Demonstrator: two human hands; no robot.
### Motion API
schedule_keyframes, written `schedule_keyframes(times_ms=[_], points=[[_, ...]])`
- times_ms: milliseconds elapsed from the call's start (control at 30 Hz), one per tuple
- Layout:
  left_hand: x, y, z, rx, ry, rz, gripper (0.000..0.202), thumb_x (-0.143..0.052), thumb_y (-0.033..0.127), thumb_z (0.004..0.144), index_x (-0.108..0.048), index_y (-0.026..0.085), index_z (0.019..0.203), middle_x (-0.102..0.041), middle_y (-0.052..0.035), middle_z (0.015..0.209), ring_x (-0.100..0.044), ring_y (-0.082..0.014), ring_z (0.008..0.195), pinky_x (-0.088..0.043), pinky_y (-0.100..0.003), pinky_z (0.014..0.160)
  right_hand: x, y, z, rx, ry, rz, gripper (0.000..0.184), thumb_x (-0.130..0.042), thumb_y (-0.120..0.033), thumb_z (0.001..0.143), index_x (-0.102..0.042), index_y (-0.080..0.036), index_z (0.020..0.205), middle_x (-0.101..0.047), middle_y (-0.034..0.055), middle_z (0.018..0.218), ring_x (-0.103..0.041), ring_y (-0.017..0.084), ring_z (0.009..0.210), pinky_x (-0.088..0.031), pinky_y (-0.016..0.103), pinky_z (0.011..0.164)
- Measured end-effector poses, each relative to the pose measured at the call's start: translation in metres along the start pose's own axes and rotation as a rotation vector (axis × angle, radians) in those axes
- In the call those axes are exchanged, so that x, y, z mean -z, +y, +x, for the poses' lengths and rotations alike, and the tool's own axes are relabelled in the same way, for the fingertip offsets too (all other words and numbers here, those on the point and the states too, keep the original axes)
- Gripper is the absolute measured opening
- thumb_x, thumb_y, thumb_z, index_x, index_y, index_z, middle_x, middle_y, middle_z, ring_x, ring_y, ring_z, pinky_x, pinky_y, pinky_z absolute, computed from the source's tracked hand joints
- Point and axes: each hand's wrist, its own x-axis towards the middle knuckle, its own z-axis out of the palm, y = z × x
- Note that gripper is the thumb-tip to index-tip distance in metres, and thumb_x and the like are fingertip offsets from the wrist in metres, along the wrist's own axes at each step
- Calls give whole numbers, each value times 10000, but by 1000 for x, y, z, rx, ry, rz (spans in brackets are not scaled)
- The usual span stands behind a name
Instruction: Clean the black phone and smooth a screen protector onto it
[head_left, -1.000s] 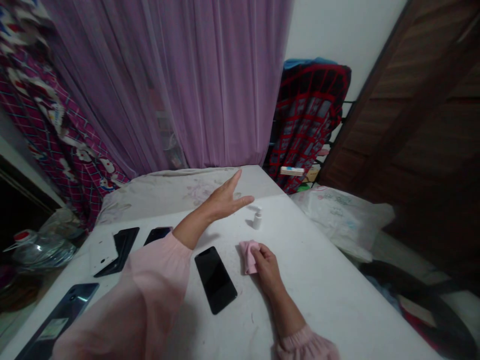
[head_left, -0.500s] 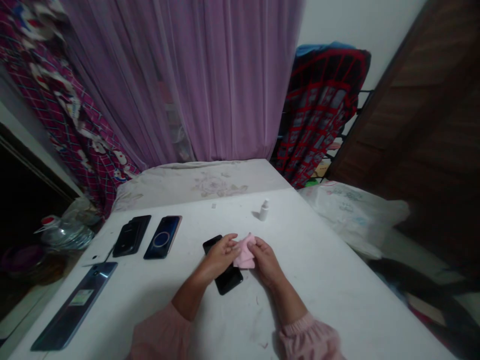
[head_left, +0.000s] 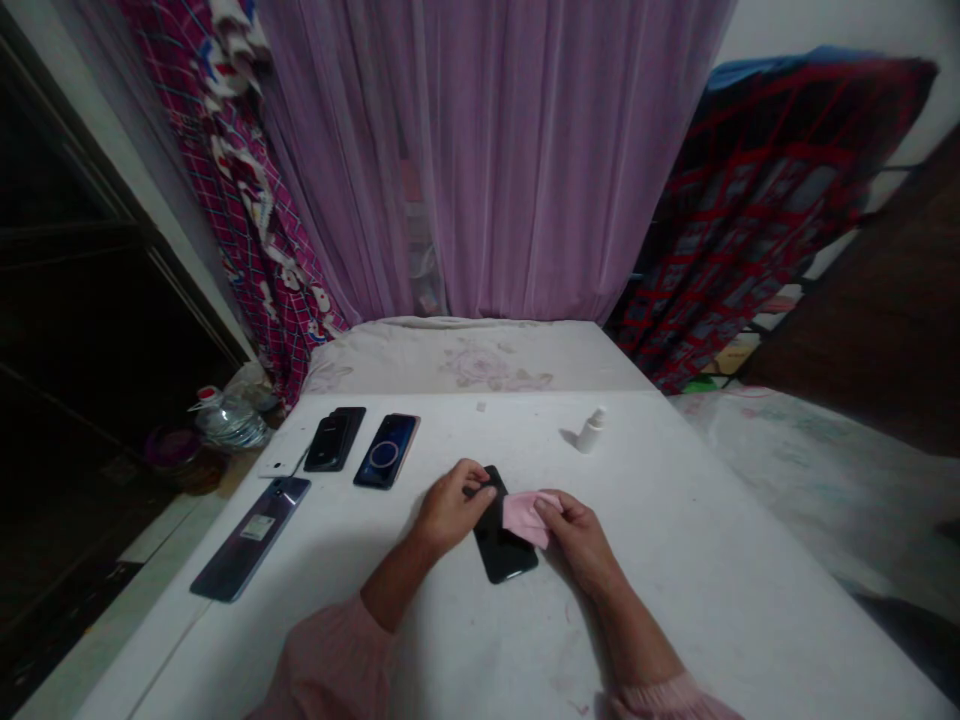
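Observation:
A black smartphone (head_left: 501, 552) lies on the white table in front of me. My left hand (head_left: 452, 505) is at its upper left edge, fingers curled and thumb reaching over the glass, gripping it there. Between the thumb and fingers of my right hand (head_left: 581, 535) is a pink cloth (head_left: 523, 517), its loose end spread over the right side of the phone. Whether the cloth presses on the screen I cannot tell. A small white spray bottle (head_left: 591, 431) stands upright beyond my right hand.
On the table's left lie a blue phone (head_left: 386, 452), stacked black phones (head_left: 334, 440), a white phone (head_left: 279, 462) and a larger dark phone (head_left: 251, 540) with a label. A water bottle (head_left: 229, 420) stands past the left edge. Purple curtains (head_left: 510, 160) hang behind.
My left hand has let go of the pink cloth and moved to the phone's upper edge. The right hand keeps the cloth, now spread wider. The whole view has shifted.

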Motion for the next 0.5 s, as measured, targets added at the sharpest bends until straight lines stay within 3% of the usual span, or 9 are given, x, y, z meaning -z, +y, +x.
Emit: schedule_keyframes(times_ms=[167,267,333,400,500], points=[[31,-10,3,51,80,166,193,-542,452,803,-672,332,878,-739,-19,928,-685,-282,945,-550,-391,824,4,4,3,48,114,-6,522,-829,-569,618,-750,-180,957,-737,64,879,-643,231,835,-502,317,747],[53,-25,3,112,231,292,272,-448,484,879,-663,347,976,-736,27,999,-675,-257,1003,-542,-342,864,6,5,4,37,100,13,510,-813,-584,635,-746,-186,949,-743,76,904,-655,242,854,-519,335,770],[83,-38,2,174,380,398,344,-385,473,925,-608,318,1136,-705,11,1143,-632,-245,1110,-503,-322,944,7,5,4,25,57,57,470,-802,-582,652,-740,-190,905,-741,73,865,-662,240,805,-533,348,736],[125,-53,0,248,503,493,415,-338,418,949,-506,246,1287,-612,-48,1322,-537,-247,1256,-423,-336,1051,6,4,3,12,29,94,447,-811,-569,649,-734,-195,881,-736,66,829,-663,237,767,-544,359,706],[190,-81,-6,405,617,644,543,-383,353,925,-344,107,1407,-411,-190,1496,-322,-340,1419,-294,-473,1133,4,2,3,-10,32,93,461,-829,-569,620,-736,-190,866,-733,68,808,-665,241,748,-555,375,696]])
